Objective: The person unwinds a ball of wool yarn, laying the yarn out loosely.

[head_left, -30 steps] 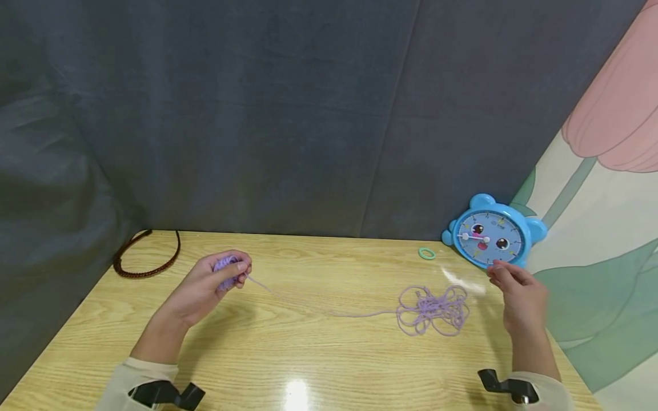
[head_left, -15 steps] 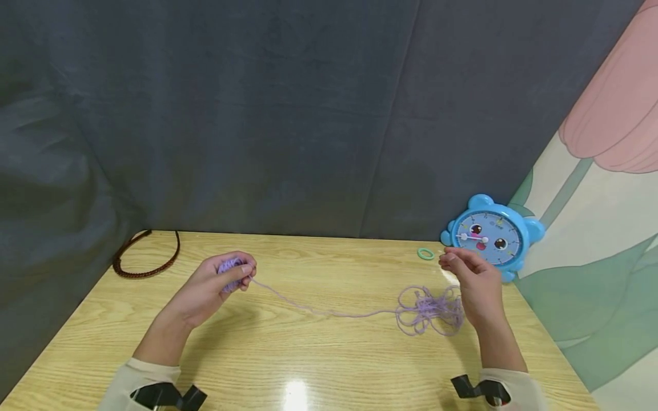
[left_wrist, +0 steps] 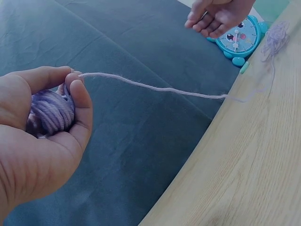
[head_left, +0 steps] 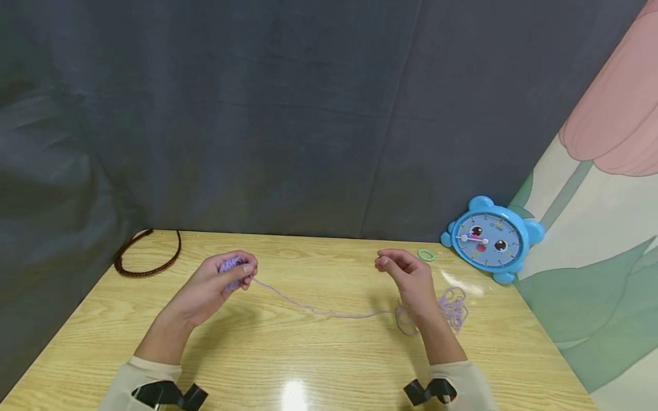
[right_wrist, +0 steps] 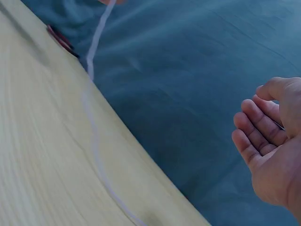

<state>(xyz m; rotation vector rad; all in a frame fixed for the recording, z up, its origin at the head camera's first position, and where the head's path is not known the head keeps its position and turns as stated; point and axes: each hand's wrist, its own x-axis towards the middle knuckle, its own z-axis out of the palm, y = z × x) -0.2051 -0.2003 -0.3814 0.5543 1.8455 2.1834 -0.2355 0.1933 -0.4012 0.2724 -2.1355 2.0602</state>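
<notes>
My left hand (head_left: 213,285) grips a small wound ball of purple yarn (left_wrist: 54,110), with thumb and forefinger meeting where the strand leaves it. From there the yarn strand (head_left: 313,311) sags down to the table and runs right to a loose, looped heap of the same yarn (head_left: 453,308). My right hand (head_left: 411,279) hovers above the table in front of that heap, hiding part of it. Its fingers are loosely bent and hold nothing, as the right wrist view shows.
A blue cartoon clock (head_left: 488,240) leans at the back right corner, with a small green ring (head_left: 426,255) to its left. At the back left lies a brown braided band (head_left: 146,273). A dark cloth (head_left: 257,114) hangs behind the wooden table (head_left: 329,359).
My right hand has swept left from in front of the clock, across the yarn heap. The strand, blurred at first, now hangs slack. My left hand with the ball has barely shifted.
</notes>
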